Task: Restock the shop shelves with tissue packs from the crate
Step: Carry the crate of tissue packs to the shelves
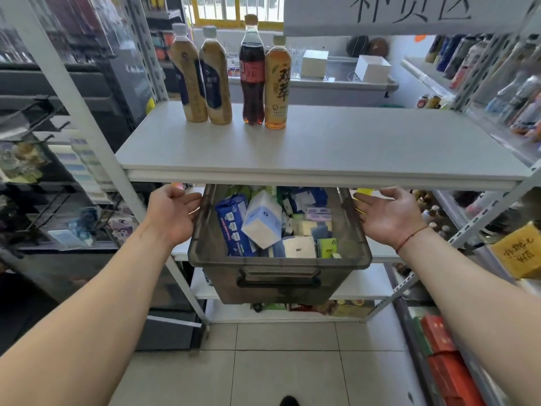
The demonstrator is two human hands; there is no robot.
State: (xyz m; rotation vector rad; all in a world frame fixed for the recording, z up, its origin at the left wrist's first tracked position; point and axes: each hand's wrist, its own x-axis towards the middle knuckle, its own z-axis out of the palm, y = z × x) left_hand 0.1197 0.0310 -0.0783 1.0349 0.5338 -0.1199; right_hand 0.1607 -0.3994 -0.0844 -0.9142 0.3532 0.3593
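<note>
**Full crate, both grips spread at its sides**

Head view: smoky plastic crate (278, 260) sits mid-scene on a lower shelf (383, 253), under the white shelf (322, 148) w/ four bottles (253, 71). Left grip (172, 212) and right grip (389, 215) flank its side walls, fingers spread, palms inward, pinching nothing. Contact w/ the rim: can't tell. Tissue packs (263, 222) inside look soft and light, but the full load is prob. hefty. The walls look stiff, so take it under the side rims or by the near handle (278, 278). The crate's far end is hidden by the shelf edge.
</note>
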